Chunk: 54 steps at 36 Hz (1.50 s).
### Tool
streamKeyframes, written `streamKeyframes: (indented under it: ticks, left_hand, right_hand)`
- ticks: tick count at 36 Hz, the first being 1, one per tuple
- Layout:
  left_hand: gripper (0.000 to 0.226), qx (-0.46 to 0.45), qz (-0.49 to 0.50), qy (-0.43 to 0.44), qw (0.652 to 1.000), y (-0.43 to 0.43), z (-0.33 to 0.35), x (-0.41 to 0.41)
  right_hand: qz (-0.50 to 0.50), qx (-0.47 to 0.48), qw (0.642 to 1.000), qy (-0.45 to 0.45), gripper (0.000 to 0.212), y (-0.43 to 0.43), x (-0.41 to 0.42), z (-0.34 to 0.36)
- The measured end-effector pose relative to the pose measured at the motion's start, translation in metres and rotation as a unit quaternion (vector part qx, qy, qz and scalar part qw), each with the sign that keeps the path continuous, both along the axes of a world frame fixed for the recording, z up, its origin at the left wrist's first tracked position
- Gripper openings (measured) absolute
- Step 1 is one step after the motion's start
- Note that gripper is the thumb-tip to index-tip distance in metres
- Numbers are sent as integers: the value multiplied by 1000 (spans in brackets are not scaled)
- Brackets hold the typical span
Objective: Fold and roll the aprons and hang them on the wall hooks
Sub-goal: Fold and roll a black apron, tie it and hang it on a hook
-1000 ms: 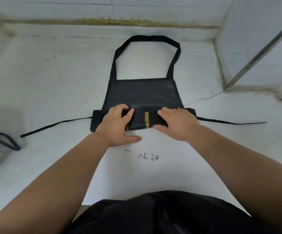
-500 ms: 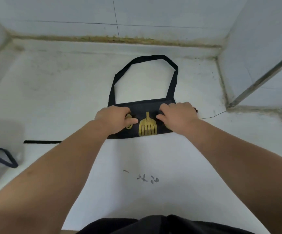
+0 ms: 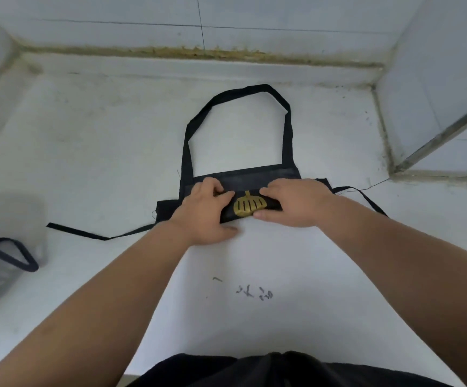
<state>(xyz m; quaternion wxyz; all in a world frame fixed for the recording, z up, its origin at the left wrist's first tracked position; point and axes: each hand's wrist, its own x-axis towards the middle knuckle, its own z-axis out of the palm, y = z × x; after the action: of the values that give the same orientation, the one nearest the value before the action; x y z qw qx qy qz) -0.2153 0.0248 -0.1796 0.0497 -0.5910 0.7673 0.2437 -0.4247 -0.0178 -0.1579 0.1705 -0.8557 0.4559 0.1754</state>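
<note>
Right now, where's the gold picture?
In the head view, the gold print sits mid-frame on the rolled apron, between the left hand and right hand.

One black apron (image 3: 243,177) lies on one white worktop (image 3: 115,163). The apron has one neck loop (image 3: 254,89) and two waist ties, a left tie (image 3: 87,233) and a right tie (image 3: 366,196). One gold print (image 3: 249,206) shows on its rolled part. Two hands are in view, one left hand (image 3: 204,213) and one right hand (image 3: 293,205). One pale basket (image 3: 0,275) stands at the left edge, with one dark strap (image 3: 17,255) over it. One patch of dark marks (image 3: 254,293) sits on the worktop.
</note>
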Motion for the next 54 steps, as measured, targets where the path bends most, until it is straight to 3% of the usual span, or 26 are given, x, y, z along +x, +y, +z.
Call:
streamKeyframes:
  ticks: [2, 5, 8, 12, 14, 20, 29, 35, 37, 40, 42, 45, 47, 51, 54]
  left_hand:
    - [60, 48, 9, 36, 998, -12, 13, 2]
    - [35, 146, 59, 63, 985, -27, 35, 10]
    - [49, 112, 64, 29, 991, -39, 38, 15]
    - [44, -52, 43, -171, 983, -45, 24, 3]
    - [46, -87, -16, -226, 970, -36, 9, -9]
    - [63, -53, 41, -72, 995, 10, -28, -33]
    - [65, -56, 193, -100, 974, 20, -34, 14]
    - [63, -36, 318, -143, 936, 32, -35, 53]
    - [62, -120, 386, -92, 910, 39, -32, 50]
    - [65, -218, 550, 69, 803, 44, -22, 28]
    - [74, -148, 651, 188, 720, 40, -14, 11]
    - [82, -54, 747, 297, 592, 22, 0, -8]
    - [82, -28, 772, 340, 536, 9, 4, -12]
    - [60, -17, 773, 401, 491, -7, 4, -14]
    - [48, -46, 755, 429, 494, -8, -1, -23]
  right_hand:
    - [-21, 31, 999, -24, 55, -8, 3, 11]
    - [-50, 66, 996, -10, 59, -21, 3, 19]
    - [-74, 2, 997, 6, 62, -29, 3, 19]
    - [-58, -131, 989, 44, 47, -29, 9, 3]
    - [-29, -140, 988, 55, 40, -22, 13, -10]
    - [-62, -60, 996, 1, 64, 13, 15, -39]
    - [-147, -65, 987, 10, 74, 12, -7, -42]
    - [-153, -53, 987, 11, 80, 11, -7, -40]
    - [-154, -55, 986, 18, 80, 11, -5, -41]
    - [-160, -51, 986, 23, 80, 14, -2, -41]
    - [-160, -48, 986, 25, 80, 14, -1, -40]
    - [-158, -50, 986, 22, 80, 14, -1, -40]
    - [-157, -50, 986, 18, 80, 14, 0, -41]
    - [-153, -54, 987, 11, 80, 15, -2, -43]
    - [-150, -55, 987, 4, 80, 15, -2, -43]
